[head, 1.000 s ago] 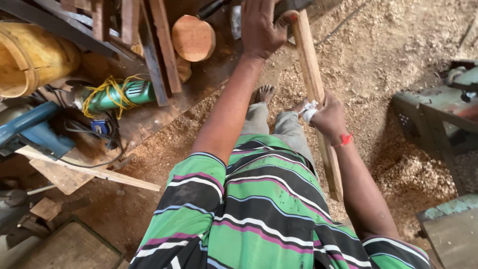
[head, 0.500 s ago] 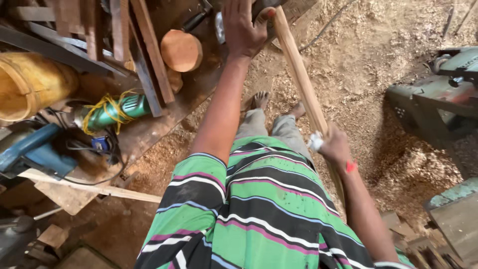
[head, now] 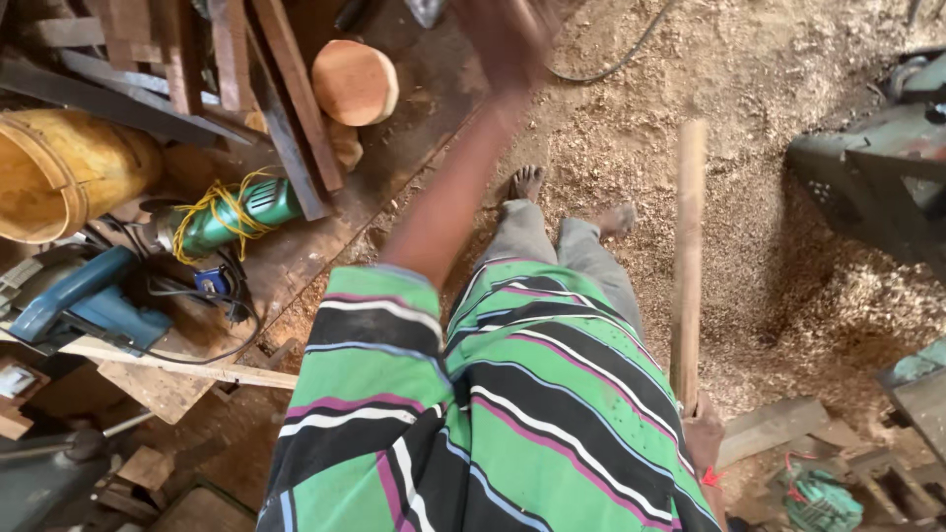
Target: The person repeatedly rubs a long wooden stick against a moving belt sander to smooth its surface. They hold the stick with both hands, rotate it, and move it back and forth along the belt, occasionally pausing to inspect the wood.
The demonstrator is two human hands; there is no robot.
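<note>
The stick (head: 687, 258) is held near its lower end in the closed right hand (head: 702, 433), upright above the sawdust floor (head: 788, 197); the left hand (head: 507, 34) is raised empty-looking, blurred, spread not determinable; no working of the stick is evident yet.

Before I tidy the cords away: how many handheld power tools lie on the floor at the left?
2: a green power tool with yellow cord beside the planks, and a blue circular saw nearer the left edge. Clutter may hide others.
</note>
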